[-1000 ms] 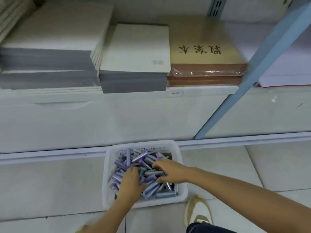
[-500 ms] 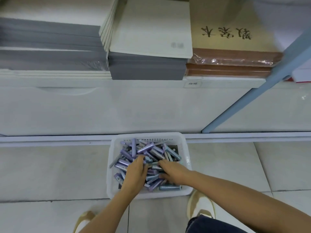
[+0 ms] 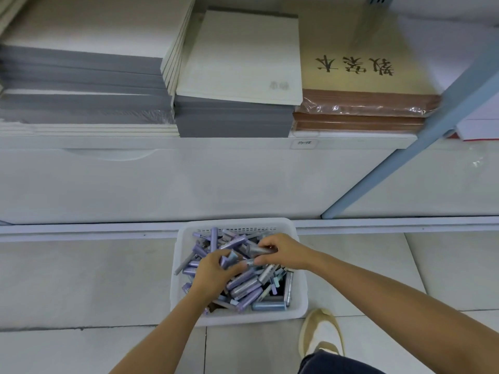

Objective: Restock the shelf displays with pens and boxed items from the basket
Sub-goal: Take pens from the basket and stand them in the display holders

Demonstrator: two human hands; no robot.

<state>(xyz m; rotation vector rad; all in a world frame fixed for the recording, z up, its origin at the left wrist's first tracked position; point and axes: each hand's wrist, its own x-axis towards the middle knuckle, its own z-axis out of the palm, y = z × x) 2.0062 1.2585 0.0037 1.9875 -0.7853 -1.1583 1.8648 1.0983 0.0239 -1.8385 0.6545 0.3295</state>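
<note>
A white plastic basket [image 3: 176, 268] stands on the tiled floor against the shelf base, filled with several purple and silver pens [image 3: 244, 288] and small boxed items. Both hands are inside it. My left hand [image 3: 213, 273] curls its fingers round a few purple pens at the basket's middle left. Just to its right, my right hand [image 3: 283, 251] pinches a silver pen [image 3: 266, 249] above the pile, almost touching the left hand's fingers.
Above the basket, the shelf [image 3: 216, 143] carries stacks of grey-edged white paper pads [image 3: 237, 63] and brown wrapped books [image 3: 359, 76]. A blue metal post [image 3: 405, 155] slants at the right. My shoe [image 3: 321, 333] is on the floor beside the basket.
Both hands have lifted from digging in the pile and come together near the basket's middle, each now holding pens. The camera has tilted slightly, moving the shelf down in view.
</note>
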